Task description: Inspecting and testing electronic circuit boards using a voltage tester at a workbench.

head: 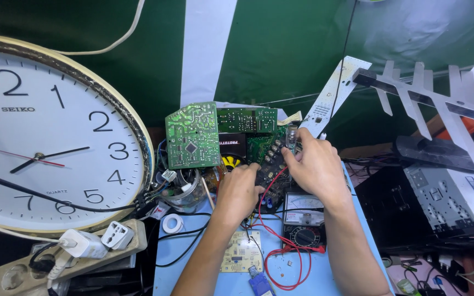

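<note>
While both hands meet over the blue surface [352, 216], the left hand [241, 189] has its grip closed on the lower edge of a dark circuit board [270, 159]. The right hand [314, 164] pinches a small clear glass bulb [291, 137] at the board's top edge. Just below the hands lies a meter with a dial [304, 223], with red wires [281, 263] curling beside it. A green board [192, 135] stands to the left, near a big white clock [50, 137].
</note>
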